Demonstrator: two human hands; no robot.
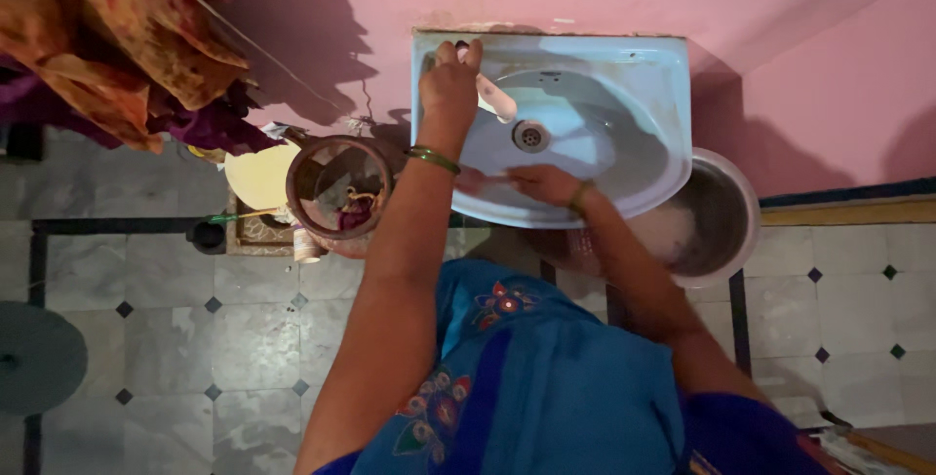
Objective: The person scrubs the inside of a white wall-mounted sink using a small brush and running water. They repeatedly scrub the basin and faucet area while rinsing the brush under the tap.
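Observation:
A pale blue wash basin is fixed to the pink wall, with a drain in its bowl. My left hand reaches to the basin's back left corner and is closed over the tap, whose white spout sticks out below the fingers. A green bangle sits on that wrist. Over the basin's front rim lies my right hand, fingers pointing left and blurred. Whether it holds anything cannot be made out. Blue embroidered clothing fills the bottom of the view.
A large metal pot stands on the floor under the basin's right side. A brown bucket with small items stands left of the basin. Patterned cloths hang at the top left. The floor is grey tile with dark diamonds.

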